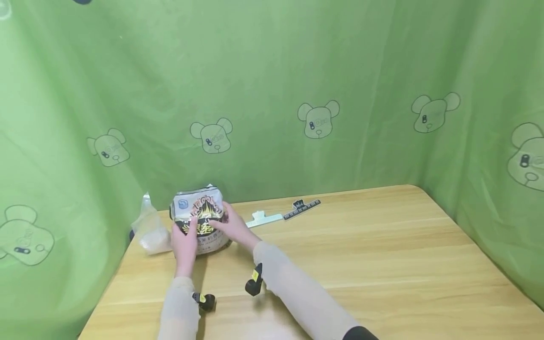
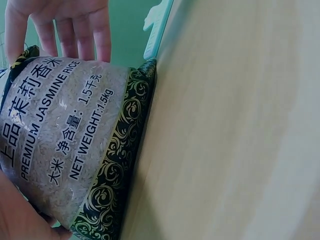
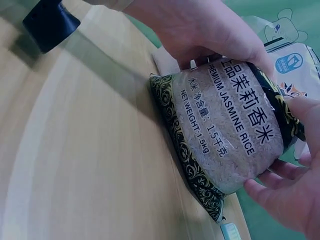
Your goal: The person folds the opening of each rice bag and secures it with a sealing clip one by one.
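A bag of jasmine rice (image 1: 208, 242), with a clear lower part and a white and black printed top, stands upright at the back left of the table. My left hand (image 1: 185, 243) grips its left side, thumb on the front. On the opposite side my right hand (image 1: 233, 226) holds the bag, its thumb also on the front. In the right wrist view, the right hand's fingers (image 3: 280, 180) bend around the side of the rice bag (image 3: 225, 120). The bag's black and gold bottom edge touches the table in the left wrist view. Its back is hidden.
Left of the rice stands a translucent plastic bag (image 1: 154, 236) with whitish contents. Behind and right of it lie a mint-green clip (image 1: 265, 220) and a black clip with piano keys (image 1: 301, 210). A green curtain (image 1: 272, 94) encloses the wooden table (image 1: 382, 255) at the back and sides.
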Demonstrator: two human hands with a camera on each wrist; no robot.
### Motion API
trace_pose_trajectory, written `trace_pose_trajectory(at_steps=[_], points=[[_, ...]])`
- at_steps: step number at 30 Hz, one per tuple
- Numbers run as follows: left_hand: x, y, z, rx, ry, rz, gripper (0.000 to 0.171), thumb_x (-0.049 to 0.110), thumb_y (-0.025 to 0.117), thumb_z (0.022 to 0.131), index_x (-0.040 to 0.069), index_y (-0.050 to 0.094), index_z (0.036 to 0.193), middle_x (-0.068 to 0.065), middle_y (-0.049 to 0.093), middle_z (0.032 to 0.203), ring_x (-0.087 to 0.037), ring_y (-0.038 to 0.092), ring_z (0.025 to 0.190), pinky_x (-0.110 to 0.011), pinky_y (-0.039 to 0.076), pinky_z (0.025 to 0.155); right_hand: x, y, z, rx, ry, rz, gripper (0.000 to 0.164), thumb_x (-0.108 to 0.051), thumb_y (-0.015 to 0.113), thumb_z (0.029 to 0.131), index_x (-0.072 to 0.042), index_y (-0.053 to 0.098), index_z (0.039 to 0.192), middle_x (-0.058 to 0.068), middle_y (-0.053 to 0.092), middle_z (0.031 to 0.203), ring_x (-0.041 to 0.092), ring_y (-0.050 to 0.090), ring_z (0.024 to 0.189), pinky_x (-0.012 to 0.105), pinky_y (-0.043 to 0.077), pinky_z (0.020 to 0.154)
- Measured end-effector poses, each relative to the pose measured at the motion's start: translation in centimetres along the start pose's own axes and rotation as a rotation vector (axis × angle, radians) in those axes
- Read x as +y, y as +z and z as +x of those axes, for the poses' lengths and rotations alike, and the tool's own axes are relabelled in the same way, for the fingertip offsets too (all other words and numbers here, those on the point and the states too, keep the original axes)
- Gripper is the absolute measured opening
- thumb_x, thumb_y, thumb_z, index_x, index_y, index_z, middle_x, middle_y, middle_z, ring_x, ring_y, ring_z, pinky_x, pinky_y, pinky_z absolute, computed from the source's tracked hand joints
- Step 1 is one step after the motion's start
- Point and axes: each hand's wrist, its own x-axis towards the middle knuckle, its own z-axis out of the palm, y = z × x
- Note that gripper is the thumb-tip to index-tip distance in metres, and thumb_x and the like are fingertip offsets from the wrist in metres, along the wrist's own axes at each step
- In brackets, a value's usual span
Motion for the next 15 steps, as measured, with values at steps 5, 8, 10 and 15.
trace_pose_trajectory(at_steps=[5,8,10,15], points=[[0.1,-0.1,-0.4,-0.008,0.012,0.015,0.083,0.062,0.053,0.091,0.002,0.034,0.144,-0.025,0.046,0.142,-0.042,0.044,0.131,-0.06,0.034,0.11,0.0,-0.2,-0.5,-0.004,0.0,-0.014,0.082,-0.045,0.067,0.088,-0.021,0.024,0.154,0.015,0.046,0.148,0.034,0.046,0.136,0.056,0.037,0.112],[0.2,-0.1,-0.8,-0.008,0.031,0.006,0.081,0.06,0.054,0.091,0.001,0.035,0.143,-0.025,0.047,0.14,-0.042,0.046,0.129,-0.06,0.036,0.11,0.0,-0.2,-0.8,-0.004,-0.006,-0.016,0.082,-0.046,0.067,0.088,-0.022,0.024,0.154,0.014,0.047,0.148,0.034,0.046,0.135,0.056,0.037,0.111],[0.3,-0.1,-1.1,-0.011,0.04,0.008,0.08,0.06,0.054,0.091,0.0,0.035,0.142,-0.025,0.048,0.139,-0.041,0.047,0.128,-0.059,0.037,0.109,0.1,-0.3,-1.0,0.0,-0.007,-0.017,0.081,-0.046,0.066,0.088,-0.023,0.024,0.154,0.014,0.048,0.147,0.034,0.047,0.134,0.057,0.037,0.11],[0.3,-0.3,-1.9,-0.035,0.032,0.033,0.082,0.059,0.054,0.092,-0.002,0.034,0.142,-0.026,0.048,0.137,-0.042,0.047,0.126,-0.06,0.037,0.109,0.4,-0.7,-1.7,0.004,0.0,-0.023,0.081,-0.044,0.067,0.088,-0.024,0.024,0.153,0.016,0.05,0.145,0.035,0.049,0.132,0.059,0.038,0.109]])
